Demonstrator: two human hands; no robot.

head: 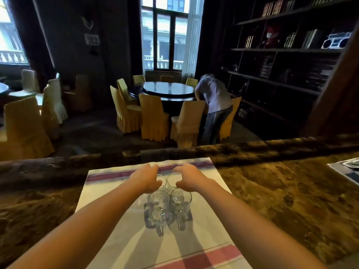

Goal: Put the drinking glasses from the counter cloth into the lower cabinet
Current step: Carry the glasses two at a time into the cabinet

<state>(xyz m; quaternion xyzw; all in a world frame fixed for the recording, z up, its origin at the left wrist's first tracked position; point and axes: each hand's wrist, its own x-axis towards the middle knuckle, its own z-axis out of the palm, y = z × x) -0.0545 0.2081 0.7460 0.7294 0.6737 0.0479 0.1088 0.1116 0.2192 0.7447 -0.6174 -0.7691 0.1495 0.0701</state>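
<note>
Several clear drinking glasses stand bunched together on a white cloth with red stripes on the marble counter. The two near glasses stand free. My left hand curves in a C around the far left glass, and my right hand curves the same way around the far right glass. Fingers and thumbs are apart on both hands, and I cannot tell if they touch the glass. Both far glasses rest on the cloth. The lower cabinet is not in view.
The brown marble counter has a raised dark ledge along its far edge. Papers lie at the right end. Beyond the counter, a person bends over a round table with yellow-covered chairs; dark shelves fill the right wall.
</note>
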